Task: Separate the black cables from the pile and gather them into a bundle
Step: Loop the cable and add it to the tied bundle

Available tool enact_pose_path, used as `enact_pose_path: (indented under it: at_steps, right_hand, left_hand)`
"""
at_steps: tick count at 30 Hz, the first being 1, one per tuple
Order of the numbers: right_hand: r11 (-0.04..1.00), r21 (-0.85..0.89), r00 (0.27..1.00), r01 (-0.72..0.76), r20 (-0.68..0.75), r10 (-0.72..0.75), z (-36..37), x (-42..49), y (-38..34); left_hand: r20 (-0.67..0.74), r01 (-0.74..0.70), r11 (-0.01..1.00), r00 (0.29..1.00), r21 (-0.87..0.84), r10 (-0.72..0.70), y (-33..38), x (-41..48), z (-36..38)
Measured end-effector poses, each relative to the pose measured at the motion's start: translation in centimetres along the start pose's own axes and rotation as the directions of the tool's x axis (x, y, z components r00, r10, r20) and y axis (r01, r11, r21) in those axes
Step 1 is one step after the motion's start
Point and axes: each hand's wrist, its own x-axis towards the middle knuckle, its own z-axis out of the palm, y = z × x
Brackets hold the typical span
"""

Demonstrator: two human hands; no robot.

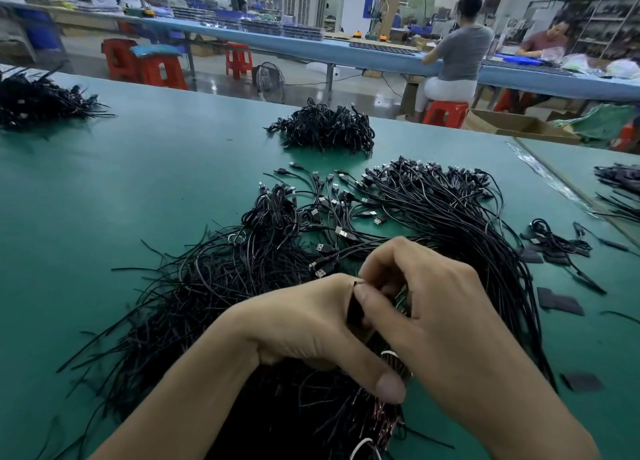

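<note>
Black cables [221, 286] lie heaped on the green worktop [121, 182]. Left hand [311, 324] grips a bundle [388, 421] at 6 o'clock; right hand [440, 307], touching it, pinches the same bundle.

At one o'clock a person in a grey top [460, 51] is sitting on a red stool [445, 113] at a long blue table [311, 49]. A small fan [270, 79] is standing on the floor [304, 91] at twelve o'clock, and a brown box [512, 125] is lying open at two o'clock.
</note>
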Motion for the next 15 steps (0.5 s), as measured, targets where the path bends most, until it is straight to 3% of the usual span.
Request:
enact_pose_path:
  at_steps: [2,5,10,15]
  right_hand:
    - [1.0,0.003,0.999,-0.008,0.04,0.008,-0.3,-0.1,0.2]
    - [1.0,-0.025,0.997,0.005,0.08,-0.003,-0.3,-0.1,0.4]
    - [1.0,0.018,0.999,0.021,-0.026,-0.02,-0.3,0.0,0.7]
    - [0.999,0.05,1.0,0.008,-0.025,-0.007,-0.1,0.2,1.4]
  left_hand:
    - [0.024,-0.016,0.996,1.0,0.082,0.014,-0.2,0.4,-0.1]
    - [-0.067,0.015,0.994,0.998,0.107,-0.008,-0.8,0.9,0.1]
    - [-0.08,0.016,0.994,0.997,0.104,-0.008,-1.1,1.3,0.0]
    - [-0.057,0.041,0.994,0.998,0.102,-0.035,-1.4,1.4,-0.1]
